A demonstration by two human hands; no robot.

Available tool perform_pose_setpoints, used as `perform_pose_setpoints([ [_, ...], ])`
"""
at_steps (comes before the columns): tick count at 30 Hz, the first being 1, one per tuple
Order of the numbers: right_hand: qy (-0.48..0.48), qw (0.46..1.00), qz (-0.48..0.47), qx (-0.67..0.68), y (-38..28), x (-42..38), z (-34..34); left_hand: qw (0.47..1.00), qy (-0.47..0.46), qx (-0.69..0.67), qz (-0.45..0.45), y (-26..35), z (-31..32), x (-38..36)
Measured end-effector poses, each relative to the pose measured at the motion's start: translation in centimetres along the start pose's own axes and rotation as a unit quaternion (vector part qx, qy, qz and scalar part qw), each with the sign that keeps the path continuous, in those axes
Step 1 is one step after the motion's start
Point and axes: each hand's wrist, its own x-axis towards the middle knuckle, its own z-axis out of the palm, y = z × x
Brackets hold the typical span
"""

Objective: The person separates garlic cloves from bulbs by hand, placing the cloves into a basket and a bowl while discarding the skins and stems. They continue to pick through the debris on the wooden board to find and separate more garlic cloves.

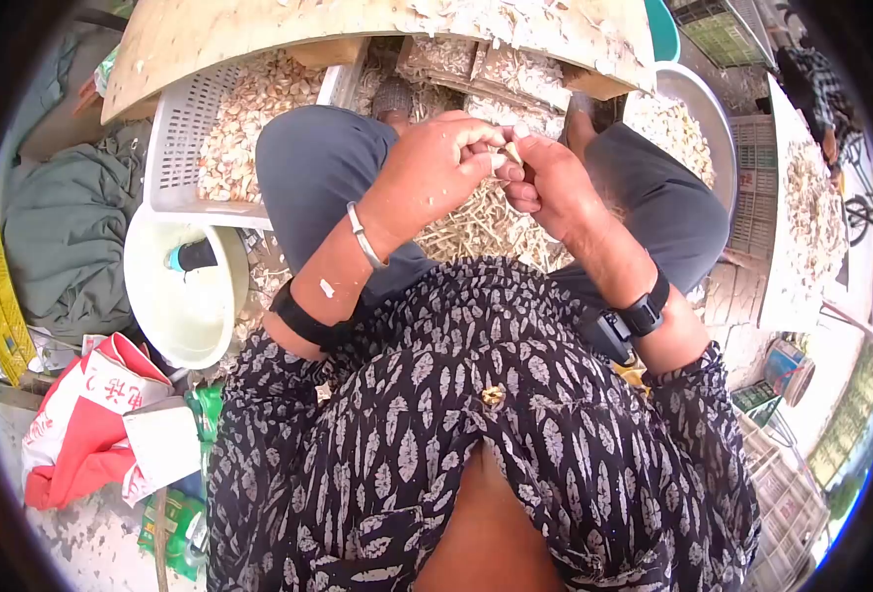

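Both hands meet above my lap, with a small pale garlic clove point(512, 152) pinched at the fingertips. My left hand point(436, 170), with a silver bracelet on its wrist, is closed, thumb and fingers pressed on the clove's near side. Closed as well, my right hand point(557, 181) grips the clove from the other side with thumb and forefinger. The fingers partly cover the clove. Beneath the hands, dry skins and stalks point(486, 229) lie between my knees.
A white slotted basket point(172, 158) of garlic cloves stands at the left, above a cream basin point(150, 296). At the right is a metal basin point(723, 133) with more cloves. A wooden board point(259, 22) spans the front. A red and white bag point(86, 424) lies lower left.
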Motion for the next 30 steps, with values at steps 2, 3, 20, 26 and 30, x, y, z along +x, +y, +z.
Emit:
perform_pose_setpoints([
  [2, -0.037, 0.997, -0.055, -0.045, 0.1, 0.3, 0.2, 1.0, 0.015, 0.002, 0.009, -0.4, 0.5, -0.2],
  [3, -0.041, 0.996, -0.06, -0.047, 0.4, -0.1, 0.9, 0.999, 0.03, 0.004, 0.025, -0.3, 0.6, -0.6],
  [20, 0.37, 0.447, -0.362, -0.73, -20.5, -4.6, -13.3, 0.927, 0.237, 0.254, 0.14, 0.2, -8.5, 14.1],
  [26, 0.232, 0.503, -0.425, -0.716, -22.8, 13.6, -8.1, 0.922, 0.173, 0.324, 0.122, 1.6, -4.8, 15.2],
  [30, 0.21, 0.458, -0.356, -0.787, -20.5, 13.2, -5.5, 0.921, 0.151, 0.341, 0.112, 2.1, -5.1, 15.1],
])
